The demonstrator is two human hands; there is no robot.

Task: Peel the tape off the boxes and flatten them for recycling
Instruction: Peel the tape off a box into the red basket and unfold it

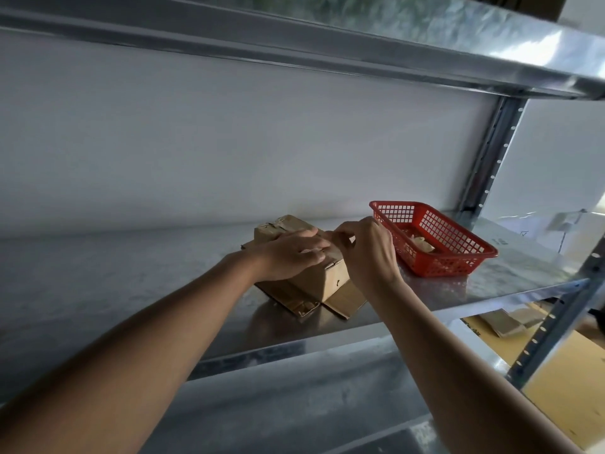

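A small brown box (330,276), tape-wrinkled on top, sits on flattened cardboard (347,303); left hand (291,257) presses flat, right hand (366,250) pinches its tape.

No text, label or number is legible; faint marks on the papers (517,235) at right are unreadable.

Metal shelf (163,263): flattened cardboard (347,301) under box (330,278); red basket (435,239) right.
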